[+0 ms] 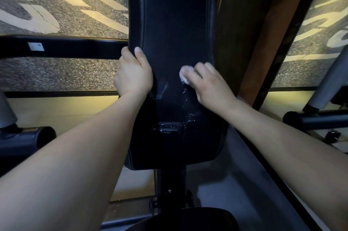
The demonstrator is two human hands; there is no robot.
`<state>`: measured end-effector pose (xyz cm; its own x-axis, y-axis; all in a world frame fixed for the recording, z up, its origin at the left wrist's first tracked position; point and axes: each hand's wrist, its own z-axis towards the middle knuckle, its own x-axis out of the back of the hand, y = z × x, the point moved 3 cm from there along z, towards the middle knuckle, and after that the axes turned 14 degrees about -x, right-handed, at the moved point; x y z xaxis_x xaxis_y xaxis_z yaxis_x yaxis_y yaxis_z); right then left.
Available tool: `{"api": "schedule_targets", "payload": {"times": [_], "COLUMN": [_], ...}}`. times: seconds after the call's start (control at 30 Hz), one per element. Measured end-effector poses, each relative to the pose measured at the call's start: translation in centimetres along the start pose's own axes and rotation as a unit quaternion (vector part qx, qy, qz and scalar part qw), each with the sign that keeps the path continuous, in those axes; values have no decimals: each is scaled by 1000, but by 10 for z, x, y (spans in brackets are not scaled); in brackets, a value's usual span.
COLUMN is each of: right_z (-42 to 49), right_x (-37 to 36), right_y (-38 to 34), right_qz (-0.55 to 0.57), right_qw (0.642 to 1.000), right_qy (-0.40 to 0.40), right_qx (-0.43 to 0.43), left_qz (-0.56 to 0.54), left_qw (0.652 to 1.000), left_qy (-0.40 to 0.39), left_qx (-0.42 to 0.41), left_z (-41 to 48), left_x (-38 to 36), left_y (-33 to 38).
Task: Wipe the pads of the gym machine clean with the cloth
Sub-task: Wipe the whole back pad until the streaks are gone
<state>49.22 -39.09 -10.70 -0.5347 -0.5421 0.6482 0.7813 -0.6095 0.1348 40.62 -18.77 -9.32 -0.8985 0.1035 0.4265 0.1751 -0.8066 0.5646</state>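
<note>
Surroundings: a black frame bar [75,47] with a pale sticker [36,46] is running off to the left of the back pad [169,23]; a brown wooden panel [244,23] is standing just beside its right edge, and a grey tube [327,80] is slanting well off to its right.
Behind: a speckled surface with pale curved shapes [66,5] is showing on both sides of the back pad.
Below: a black post [169,183] is carrying the back pad, with a dark seat pad [188,219] at its foot.
Long axis: the back pad is running lengthwise from bottom centre to the top edge, its black face towards the camera.
Wet marks [175,116]: glistening on the lower part of the back pad.
Left hand [132,72]: gripping the back pad's left edge, thumb on the face.
Right hand [211,84]: holding a bunched white cloth [184,75] against the right half of the back pad; fingers blurred.
Hands: apart, on opposite sides of the pad.
</note>
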Motion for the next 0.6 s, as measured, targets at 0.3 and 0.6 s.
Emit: {"api": "schedule_targets", "payload": {"times": [0.3, 0.6], "right_z": [28, 15], "right_x": [17, 11], "right_y": [12, 23], "right_qz": [26, -18], "right_qw": [993, 1000], "right_qy": [46, 9], "right_qx": [-103, 1], "left_qz": [-12, -3], "left_qw": [1000, 1000], "left_qy": [-9, -4], "left_qx": [7, 9], "left_z": [0, -1], "left_x": [1, 0], "left_y": [-1, -4]}}
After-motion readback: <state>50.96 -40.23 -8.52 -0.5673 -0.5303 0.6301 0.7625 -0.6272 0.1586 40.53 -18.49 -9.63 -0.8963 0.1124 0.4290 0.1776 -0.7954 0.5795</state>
